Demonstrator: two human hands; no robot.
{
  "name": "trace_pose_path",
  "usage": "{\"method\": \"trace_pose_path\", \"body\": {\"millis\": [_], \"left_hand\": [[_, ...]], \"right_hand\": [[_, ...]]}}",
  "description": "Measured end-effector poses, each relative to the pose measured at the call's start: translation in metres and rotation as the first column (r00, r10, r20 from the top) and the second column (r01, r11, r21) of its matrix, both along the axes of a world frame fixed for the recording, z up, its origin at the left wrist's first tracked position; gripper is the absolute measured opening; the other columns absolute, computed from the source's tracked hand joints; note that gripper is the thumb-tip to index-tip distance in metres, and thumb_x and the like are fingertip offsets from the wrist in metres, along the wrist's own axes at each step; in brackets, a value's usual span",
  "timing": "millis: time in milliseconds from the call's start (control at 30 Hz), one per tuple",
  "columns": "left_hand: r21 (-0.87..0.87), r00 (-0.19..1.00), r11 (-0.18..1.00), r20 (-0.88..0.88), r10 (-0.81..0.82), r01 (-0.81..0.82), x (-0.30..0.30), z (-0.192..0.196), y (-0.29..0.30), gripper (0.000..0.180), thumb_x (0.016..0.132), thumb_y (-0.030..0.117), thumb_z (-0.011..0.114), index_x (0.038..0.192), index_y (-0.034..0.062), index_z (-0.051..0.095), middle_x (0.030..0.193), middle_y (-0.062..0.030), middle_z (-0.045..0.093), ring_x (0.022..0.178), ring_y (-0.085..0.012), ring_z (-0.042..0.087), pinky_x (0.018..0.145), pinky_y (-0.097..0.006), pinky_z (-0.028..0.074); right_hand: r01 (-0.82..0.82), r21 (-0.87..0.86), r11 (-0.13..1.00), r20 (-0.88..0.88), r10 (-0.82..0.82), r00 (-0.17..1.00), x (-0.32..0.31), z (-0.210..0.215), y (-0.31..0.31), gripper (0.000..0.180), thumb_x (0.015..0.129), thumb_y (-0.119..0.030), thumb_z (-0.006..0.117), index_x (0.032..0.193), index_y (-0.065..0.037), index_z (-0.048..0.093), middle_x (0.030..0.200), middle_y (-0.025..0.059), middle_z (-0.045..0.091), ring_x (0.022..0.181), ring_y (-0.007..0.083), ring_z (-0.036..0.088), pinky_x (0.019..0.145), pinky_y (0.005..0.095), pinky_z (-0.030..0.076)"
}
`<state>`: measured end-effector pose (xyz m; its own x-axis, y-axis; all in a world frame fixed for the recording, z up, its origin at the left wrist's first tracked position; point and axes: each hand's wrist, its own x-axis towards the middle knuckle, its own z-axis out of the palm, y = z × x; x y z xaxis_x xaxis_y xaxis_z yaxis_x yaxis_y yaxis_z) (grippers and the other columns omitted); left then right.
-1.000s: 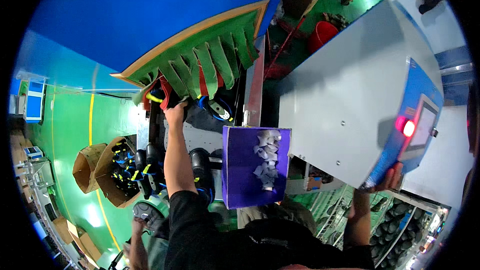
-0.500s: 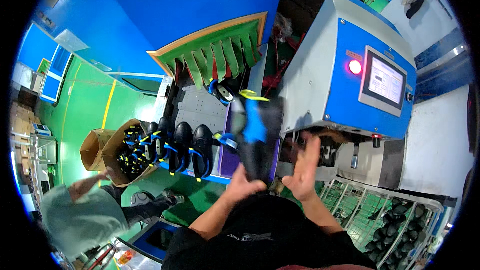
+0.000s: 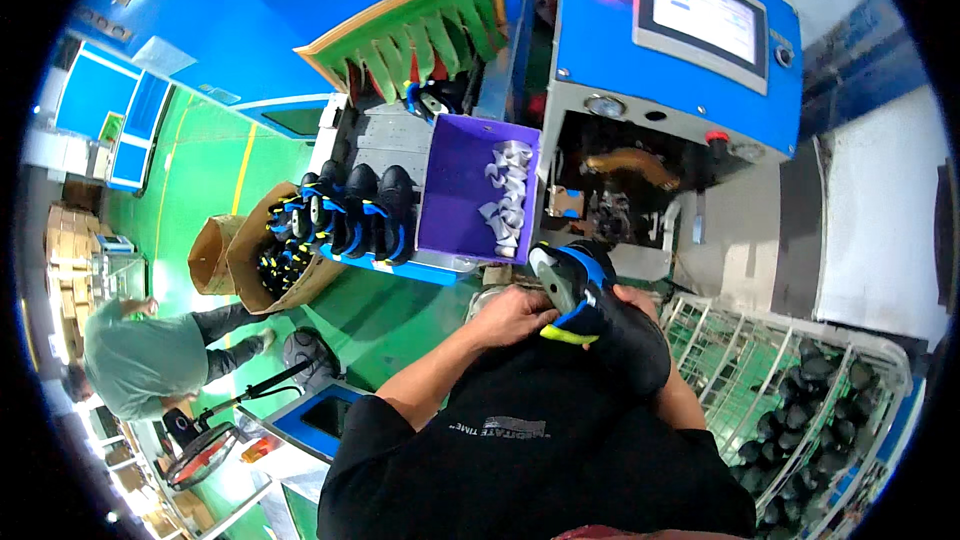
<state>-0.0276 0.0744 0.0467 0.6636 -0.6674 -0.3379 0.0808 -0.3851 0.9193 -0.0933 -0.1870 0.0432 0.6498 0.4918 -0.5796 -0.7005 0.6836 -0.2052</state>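
A black shoe upper (image 3: 640, 340) with blue lining, a yellow-green tab and a pale grey block in its opening is held close to my chest, toe down. My right hand (image 3: 638, 302) grips it from the far right side, with most of the fingers hidden behind it. Beside the blue collar, my left hand (image 3: 515, 316) is closed with its fingertips curled in; what they pinch, if anything, is hidden. Ahead stands a machine (image 3: 600, 80) with a blue front, a lit screen and an opening below.
A purple tray (image 3: 455, 190) holds silvery curved pieces (image 3: 512, 190). Left of it, black shoes (image 3: 395, 205) stand in a row, and a cardboard box (image 3: 245, 265) holds more. A wire cart (image 3: 720, 345) with black parts is at right. A person (image 3: 145, 355) is at far left.
The shoe has come from over the purple tray down to my chest, passing from my left hand to my right. My right hand, open before, now grips it. The view has shifted.
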Motion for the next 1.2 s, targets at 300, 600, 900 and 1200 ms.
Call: {"method": "trace_pose_path", "body": {"millis": [300, 600, 900, 1200], "left_hand": [[-0.212, 0.863, 0.971, -0.466, -0.197, 0.107, -0.018, 0.027, -0.034, 0.038, 0.105, 0.040, 0.060, 0.095, 0.0055, 0.073, 0.080, -0.0014, 0.066, 0.075, -0.0100, 0.059, 0.069, -0.028, 0.046], [0.136, 0.996, 0.991, -0.088, 0.030, -0.018, 0.039, -0.061, -0.110, 0.049, 0.103, 0.047, 0.058, 0.113, -0.0009, 0.061, 0.090, -0.0172, 0.069, 0.084, -0.0297, 0.068, 0.074, -0.041, 0.051], [0.122, 0.981, 0.977, 0.102, 0.165, -0.177, 0.057, -0.093, -0.043, 0.040, 0.098, 0.038, 0.068, 0.094, -0.0010, 0.059, 0.073, -0.0193, 0.064, 0.065, -0.0312, 0.063, 0.063, -0.042, 0.049], [0.144, 0.947, 0.937, 0.022, 0.320, -0.319, 0.066, -0.160, 0.014, 0.042, 0.099, 0.037, 0.067, 0.087, -0.0025, 0.057, 0.075, -0.0162, 0.066, 0.067, -0.0235, 0.061, 0.064, -0.040, 0.048]], "right_hand": [[0.339, -0.474, 0.813, 0.383, -0.157, 0.910, -0.056, -0.006, -0.082, 0.090, 0.080, -0.006, 0.077, 0.160, 0.000, 0.033, 0.150, 0.0118, 0.052, 0.134, 0.0240, 0.054, 0.113, 0.0372, 0.042], [0.412, -0.556, 0.722, 0.456, -0.149, 0.877, -0.039, -0.028, -0.066, 0.101, 0.078, -0.007, 0.083, 0.162, -0.001, 0.027, 0.158, 0.0115, 0.044, 0.143, 0.0210, 0.043, 0.120, 0.0366, 0.033], [0.433, -0.880, 0.197, 0.451, 0.057, 0.891, 0.044, -0.002, -0.066, 0.103, 0.080, -0.024, 0.083, 0.164, -0.007, 0.025, 0.146, 0.0171, 0.056, 0.129, 0.0256, 0.057, 0.110, 0.0369, 0.042], [0.132, -0.737, -0.663, -0.220, 0.421, 0.880, 0.115, 0.024, -0.008, 0.098, 0.079, -0.033, 0.080, 0.162, -0.036, 0.028, 0.108, 0.0254, 0.061, 0.088, 0.0443, 0.069, 0.070, 0.0515, 0.058]]}}
